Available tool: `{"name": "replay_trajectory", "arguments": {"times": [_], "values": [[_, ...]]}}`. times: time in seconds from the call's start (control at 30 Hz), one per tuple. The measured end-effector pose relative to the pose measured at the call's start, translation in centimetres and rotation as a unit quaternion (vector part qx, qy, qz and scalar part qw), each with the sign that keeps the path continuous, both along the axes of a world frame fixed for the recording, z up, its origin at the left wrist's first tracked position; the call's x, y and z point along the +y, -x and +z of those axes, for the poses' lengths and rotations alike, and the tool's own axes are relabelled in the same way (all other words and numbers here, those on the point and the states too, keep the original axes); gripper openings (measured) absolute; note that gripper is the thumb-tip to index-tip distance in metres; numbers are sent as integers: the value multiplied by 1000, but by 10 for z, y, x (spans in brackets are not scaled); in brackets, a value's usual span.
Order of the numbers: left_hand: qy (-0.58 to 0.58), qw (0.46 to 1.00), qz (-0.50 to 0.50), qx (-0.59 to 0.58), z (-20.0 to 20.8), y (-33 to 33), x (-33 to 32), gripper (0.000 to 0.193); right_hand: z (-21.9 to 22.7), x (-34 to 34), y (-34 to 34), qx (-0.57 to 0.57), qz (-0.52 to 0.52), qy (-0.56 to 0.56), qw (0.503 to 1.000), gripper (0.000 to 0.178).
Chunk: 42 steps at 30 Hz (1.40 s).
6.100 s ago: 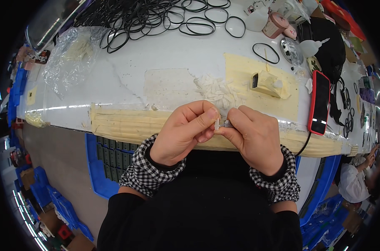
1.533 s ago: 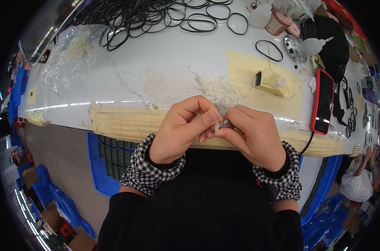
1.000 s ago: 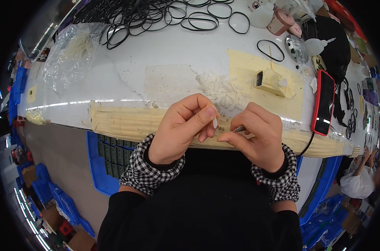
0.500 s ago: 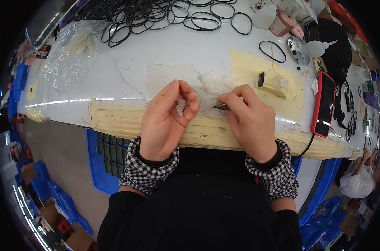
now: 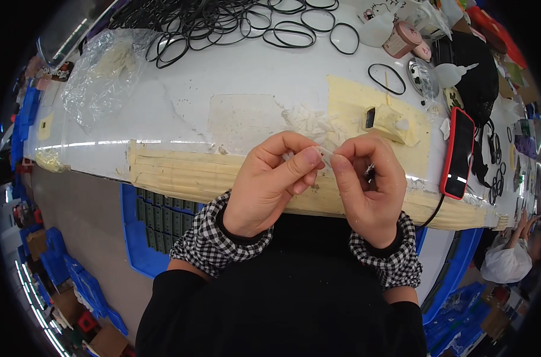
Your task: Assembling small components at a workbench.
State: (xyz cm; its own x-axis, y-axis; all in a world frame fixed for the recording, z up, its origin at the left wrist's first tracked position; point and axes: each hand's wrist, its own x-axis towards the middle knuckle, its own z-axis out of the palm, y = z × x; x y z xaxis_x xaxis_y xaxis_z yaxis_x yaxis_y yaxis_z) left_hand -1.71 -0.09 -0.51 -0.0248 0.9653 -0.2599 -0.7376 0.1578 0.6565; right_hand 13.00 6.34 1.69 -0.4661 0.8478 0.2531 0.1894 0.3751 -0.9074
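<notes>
Small white piece [image 5: 325, 153], slanting, pinched between left hand [image 5: 275, 181] and right hand [image 5: 374, 190], dark tool [image 5: 369, 172] mostly hidden inside the right hand's curl, loose heap of white slivers [image 5: 311, 123] beyond both hands

Looks evenly and fairly brightly lit, with a pale streak of glare on the desk [image 5: 181, 83] near its front edge, white strip lights [image 5: 38, 310] at lower left, and strong bowing toward a dark, blurrier rim.

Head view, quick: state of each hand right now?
Left hand: closed, pinching a small white strip.
Right hand: closed at the same strip's other end; a dark object, partly hidden, sits within its curled fingers.
</notes>
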Motion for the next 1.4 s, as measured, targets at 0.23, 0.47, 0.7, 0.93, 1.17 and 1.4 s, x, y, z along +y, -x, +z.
{"name": "replay_trajectory", "arguments": {"times": [0.23, 0.47, 0.7, 0.93, 1.17, 1.4], "values": [[-12, 997, -15, -79, -1, 1, -1, 12, 0, -4, 4, 0, 32, -51, 998, 14], [14, 986, -70, -149, 1, 5, 1, 13, 4, 6, -3, -158, 69, -190, 967, 27], [29, 962, -120, -243, -4, 5, 1, 13, 4, 4, -5, -188, 80, -162, 965, 30], [23, 956, -137, -258, -7, 6, 1, 12, 1, 5, -4, -189, 66, -182, 963, 29], [35, 965, -126, -229, -3, 5, 0, 12, 3, 4, -6, -217, 64, -183, 957, 29], [31, 968, -124, -218, -5, 6, 0, 13, 6, 3, -7, -240, 76, -181, 951, 30]]}}
